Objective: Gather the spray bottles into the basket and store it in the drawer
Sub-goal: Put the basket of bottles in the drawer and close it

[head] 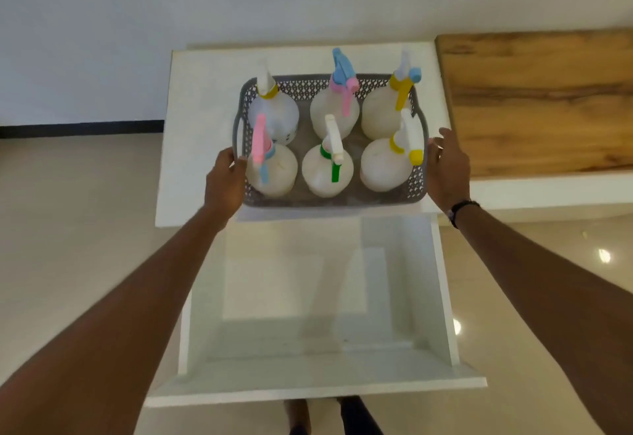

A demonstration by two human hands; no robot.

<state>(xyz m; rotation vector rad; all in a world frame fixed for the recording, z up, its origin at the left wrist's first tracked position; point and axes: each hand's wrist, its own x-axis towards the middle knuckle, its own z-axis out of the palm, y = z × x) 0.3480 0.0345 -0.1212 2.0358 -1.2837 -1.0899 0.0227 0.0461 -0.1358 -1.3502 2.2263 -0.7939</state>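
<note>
Basket point(334, 200) sits on the white desk point(195, 119), at its near edge, w/ the near rim just over the open drawer point(318, 376) below. That spot makes sense: shortest drop from desk into drawer. All six spray bottles point(327, 174) stand upright inside, 2 rows of 3, packed close so they prop each other and shouldn't tip in transit. Gathering looks done; storing isn't.

Left hand point(224, 183) is on the basket's left handle, fingers curled round the rim, thumb on the outside. Right hand point(447, 169) is just beside the right handle, fingers spread and relaxed, not visibly closed on anything; it may touch the rim, can't tell for sure. One hand per end keeps the load level, prob. the reason for the symmetric reach.

Drawer is pulled well out, inside bare, so the basket should fit straight down.

Wooden top point(534, 99) adjoins the desk's right edge.
</note>
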